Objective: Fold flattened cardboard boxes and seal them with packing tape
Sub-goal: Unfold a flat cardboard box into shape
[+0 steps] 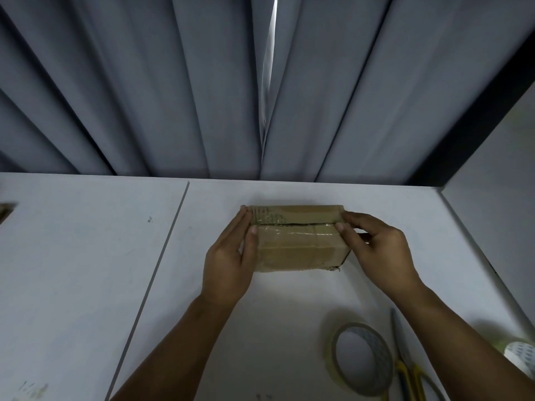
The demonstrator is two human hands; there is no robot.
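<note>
A: Far left of frame, anything?
B: Brown scrap at the left edge, cut off, can't tell what it is. It lies on a white table. A seam runs diag. from upper centre to the bottom edge. Grey curtain fills the whole top half.
A: Hands?
B: Left hand is centre frame. Its fingers lie straight, flat vs. the box's left end, w/ the thumb resting on top. It's pressing, not clutching.
A: And the box?
B: Cardboard box sits dead centre on the table betw. both hands. Flaps are down, and clear tape shines across the top seam.
A: Right side?
B: Right hand has curled fingers gripping the box's right end, thumb and forefinger at the seam.
A: Lower right?
B: Tape roll lies flat near the bottom edge. Yellow-handled scissors lie just beside it. A 2nd roll shows at the right edge, partly behind the forearm.
</note>
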